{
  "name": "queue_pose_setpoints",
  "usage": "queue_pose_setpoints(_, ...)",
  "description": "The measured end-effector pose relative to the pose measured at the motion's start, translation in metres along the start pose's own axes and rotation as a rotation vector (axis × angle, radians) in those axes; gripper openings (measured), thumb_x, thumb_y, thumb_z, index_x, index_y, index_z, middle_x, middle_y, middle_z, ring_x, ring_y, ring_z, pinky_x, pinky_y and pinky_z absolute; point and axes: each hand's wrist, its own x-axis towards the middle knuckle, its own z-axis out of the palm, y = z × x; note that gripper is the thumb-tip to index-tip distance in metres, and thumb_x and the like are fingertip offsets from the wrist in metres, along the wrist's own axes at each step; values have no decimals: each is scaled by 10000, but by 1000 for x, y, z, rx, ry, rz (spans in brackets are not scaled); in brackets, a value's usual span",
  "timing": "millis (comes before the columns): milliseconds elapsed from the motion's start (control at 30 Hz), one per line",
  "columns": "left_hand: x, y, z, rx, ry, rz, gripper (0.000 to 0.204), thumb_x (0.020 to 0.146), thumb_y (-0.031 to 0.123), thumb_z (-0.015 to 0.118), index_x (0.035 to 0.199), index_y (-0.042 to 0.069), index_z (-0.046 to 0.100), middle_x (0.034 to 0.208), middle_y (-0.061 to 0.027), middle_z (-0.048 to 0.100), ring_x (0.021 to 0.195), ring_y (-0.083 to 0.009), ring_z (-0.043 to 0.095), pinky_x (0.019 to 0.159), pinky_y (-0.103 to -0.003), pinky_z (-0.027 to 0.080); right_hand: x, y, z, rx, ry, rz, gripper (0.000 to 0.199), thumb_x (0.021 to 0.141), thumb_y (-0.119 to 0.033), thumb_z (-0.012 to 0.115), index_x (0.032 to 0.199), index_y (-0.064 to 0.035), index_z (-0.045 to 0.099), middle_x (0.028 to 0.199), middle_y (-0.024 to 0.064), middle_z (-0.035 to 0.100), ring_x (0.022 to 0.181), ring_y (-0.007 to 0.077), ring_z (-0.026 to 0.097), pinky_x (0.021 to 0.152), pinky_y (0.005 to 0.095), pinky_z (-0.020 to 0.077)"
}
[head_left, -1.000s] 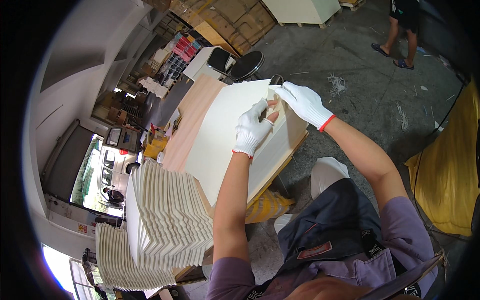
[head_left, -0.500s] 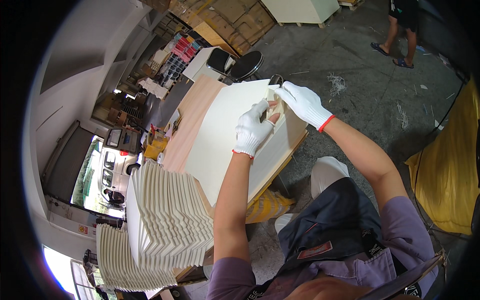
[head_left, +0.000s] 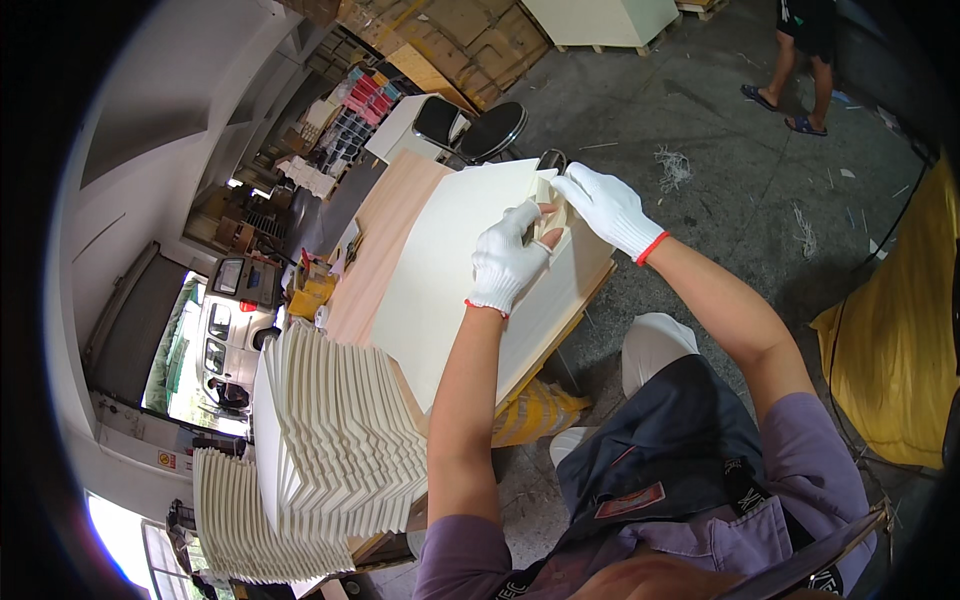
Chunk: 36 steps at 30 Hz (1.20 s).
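Note:
A large cream sheet (head_left: pixel 450 240) lies on the wooden table, with cut or folded strips (head_left: pixel 546 190) along its right edge. My left hand (head_left: pixel 508 255), in a white knit glove with bare thumb and fingertip, closes on these strips near the far right corner. Just right of it, my right hand (head_left: pixel 605 208), gloved in white with a red cuff, wraps its fingers round the outer side of the same edge. Its fingertips are partly hidden behind the strips. Whether the strips belong to the sheet or are separate pieces, I cannot tell.
Tall stacks of cream notched sheets (head_left: pixel 340 430) stand at the left, by the wooden tabletop (head_left: pixel 375 270). A yellow tape-wrapped bundle (head_left: pixel 540 412) sits under the table edge. Beyond are a black stool (head_left: pixel 496 130) and a person's legs (head_left: pixel 805 85). A large yellow sack (head_left: pixel 885 340) stands right.
Almost nothing differs. Both hands stay at the sheet's right edge, with only a very slight shift of the left hand and the fingers.

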Motion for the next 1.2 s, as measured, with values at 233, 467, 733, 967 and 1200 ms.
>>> queue_pose_setpoints(233, 4, -3, 4, 4, 0, 13, 355, 908, 272, 721, 1261, 243, 695, 1146, -127, 704, 1007, -327, 706, 884, -403, 558, 1, 3, -3, -16, -16, 15, 409, 1073, -471, 411, 1068, -109, 602, 895, 185, 685, 865, 389, 670, 732, 488, 494)
queue_pose_setpoints(467, -11, -3, 6, 190, 203, 258, 448, 831, 220, 708, 1276, 250, 671, 1168, -80, 695, 1044, -316, 674, 869, -435, 577, 6, 3, -41, -245, -196, 63, 541, 1007, -595, 434, 1042, -97, 641, 925, 191, 710, 879, 393, 687, 753, 495, 506)
queue_pose_setpoints(733, 1, -8, 11, 259, 152, 105, 360, 860, 244, 703, 1219, 218, 690, 1201, -92, 720, 1049, -324, 692, 896, -425, 556, 7, 4, -41, -507, -166, -386, 385, 963, -473, 578, 947, -102, 683, 828, 136, 692, 827, 324, 693, 735, 440, 550)
queue_pose_setpoints(967, 18, -10, 9, 276, 127, -37, 308, 920, 272, 689, 1218, 194, 701, 1164, -153, 731, 1034, -316, 707, 899, -400, 549, 15, -9, -26, -44, -183, -235, 439, 1015, -511, 476, 1041, -141, 710, 952, 131, 728, 903, 351, 691, 805, 452, 530)
queue_pose_setpoints(1200, 0, -12, 4, -237, -7, -106, 364, 928, 293, 710, 1278, 193, 692, 1208, -131, 732, 1069, -306, 709, 940, -385, 539, 7, -2, -5, 145, -48, -19, 490, 1038, -507, 416, 1100, -97, 676, 1041, 195, 703, 996, 407, 658, 833, 486, 496)
